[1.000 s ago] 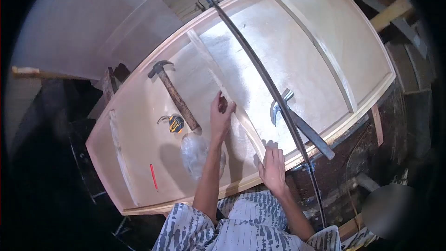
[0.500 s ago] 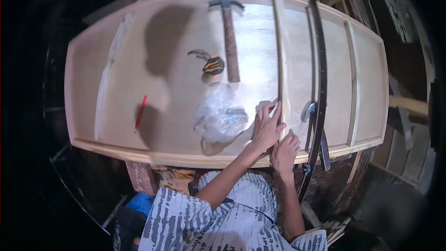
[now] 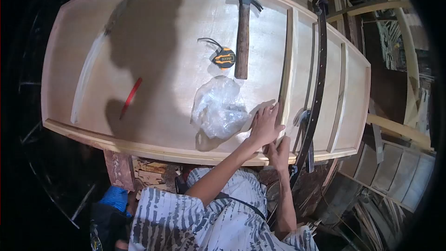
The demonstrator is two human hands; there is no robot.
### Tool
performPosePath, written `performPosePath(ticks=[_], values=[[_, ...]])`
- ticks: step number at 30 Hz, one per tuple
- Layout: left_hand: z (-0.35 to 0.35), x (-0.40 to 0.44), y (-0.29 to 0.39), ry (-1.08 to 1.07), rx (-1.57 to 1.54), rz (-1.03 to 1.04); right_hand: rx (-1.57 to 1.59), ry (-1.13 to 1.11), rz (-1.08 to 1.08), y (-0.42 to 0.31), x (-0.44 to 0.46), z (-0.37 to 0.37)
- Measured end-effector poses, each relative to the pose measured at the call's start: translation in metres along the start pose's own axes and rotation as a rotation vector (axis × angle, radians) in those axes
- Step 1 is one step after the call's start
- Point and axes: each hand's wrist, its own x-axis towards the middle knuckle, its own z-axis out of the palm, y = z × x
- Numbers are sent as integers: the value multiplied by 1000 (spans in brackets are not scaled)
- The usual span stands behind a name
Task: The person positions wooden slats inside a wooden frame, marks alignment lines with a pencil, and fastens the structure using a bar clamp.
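Note:
A pale wooden slat [image 3: 290,56] crosses a shallow wooden panel frame [image 3: 116,144]. My left hand [image 3: 266,126] straddles the slat near its lower end, fingers along its left side and thumb over it. Just below, my right hand [image 3: 279,154] pinches the slat's near end by the frame edge; some fingertips are hidden. Left of my hands lies a crumpled clear plastic bag [image 3: 218,107]. Beyond it are a yellow-black tape measure [image 3: 224,57] and a claw hammer [image 3: 243,37] with a wooden handle.
A long dark bar clamp [image 3: 320,65] spans the frame right of my hands. On the panel's left lie a red pencil [image 3: 131,97] and a whitish strip [image 3: 88,74]. Another slat [image 3: 340,93] crosses at right. Timber pieces [image 3: 399,125] stand beyond the frame.
My head view has shifted, so the panel appears tilted and further left. The right hand's fingers have drawn in around the slat's end. The left hand stays on the slat.

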Motion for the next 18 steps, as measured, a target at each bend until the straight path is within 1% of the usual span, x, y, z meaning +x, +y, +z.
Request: performPosePath(ticks=[1,3,5,6,7,9,10,11,13,15,18], values=[[-1,0,0,8,-1,4,276,-40,150,-8,-1,-6],[-3,-3,1,41,23,34,112,-41,142,-14,-4,-12],[-4,-5,6,40,49,48,-158,24,-51,-6,-5,-5],[-4,-4,8,45,74,54,-330,42,-114,-1,-5,1],[-1,-4,10,40,73,52,-330,41,-110,-1,-4,7],[4,-3,11,65,187,95,-575,109,-154,4,-1,19],[4,-2,10,59,188,90,-574,108,-65,4,-1,20],[5,-1,9,53,209,90,-574,104,-58,5,-1,20],[10,-1,8,34,223,85,-540,77,21,4,-1,20],[15,-1,7,88,285,76,-556,59,25,-2,-2,17],[11,-1,7,51,270,58,-552,60,33,12,-2,21]])
